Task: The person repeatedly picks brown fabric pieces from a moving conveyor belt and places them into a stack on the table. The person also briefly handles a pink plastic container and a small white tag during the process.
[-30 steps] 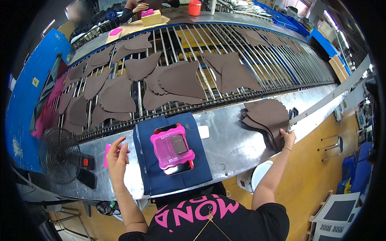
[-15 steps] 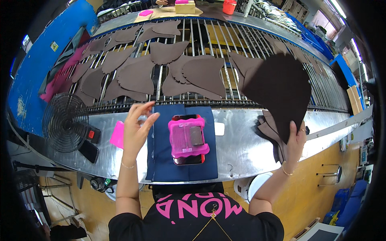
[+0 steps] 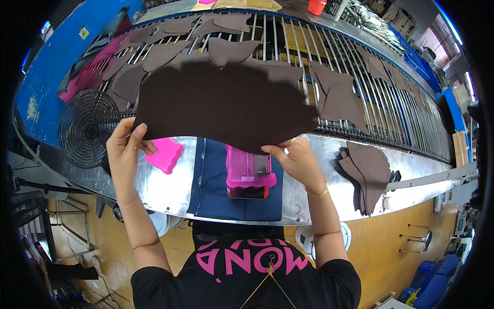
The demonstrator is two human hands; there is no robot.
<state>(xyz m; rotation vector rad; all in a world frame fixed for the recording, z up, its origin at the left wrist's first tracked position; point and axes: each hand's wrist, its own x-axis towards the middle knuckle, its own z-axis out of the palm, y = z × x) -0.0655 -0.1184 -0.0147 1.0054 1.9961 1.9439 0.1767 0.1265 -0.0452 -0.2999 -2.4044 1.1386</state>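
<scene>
A large dark brown fabric or leather piece [image 3: 216, 108] with a scalloped edge is stretched out above the front of the work surface. My left hand [image 3: 125, 147] pinches its left corner, and my right hand [image 3: 298, 160] grips its lower edge toward the right. Below it, a pink wavy-edged tray [image 3: 252, 181] rests on a dark blue cloth [image 3: 211, 195]; a small grey block [image 3: 262, 164] sits in it and a red-and-black object [image 3: 247, 192] shows under it. The held piece hides the tray's top. Beside my left hand lies a flat pink piece [image 3: 165, 154].
Several brown pieces [image 3: 339, 98] lie overlapping on a rack of metal rods [image 3: 381, 110] beyond the metal table [image 3: 319, 198]. A small stack of cut pieces [image 3: 368, 172] is at the right. A black wire fan [image 3: 87, 129] and a blue machine panel [image 3: 56, 67] stand left.
The brown piece has come from the right to the middle, turned lengthwise. My left hand, formerly empty, has taken its left corner; my right hand has moved left with it.
</scene>
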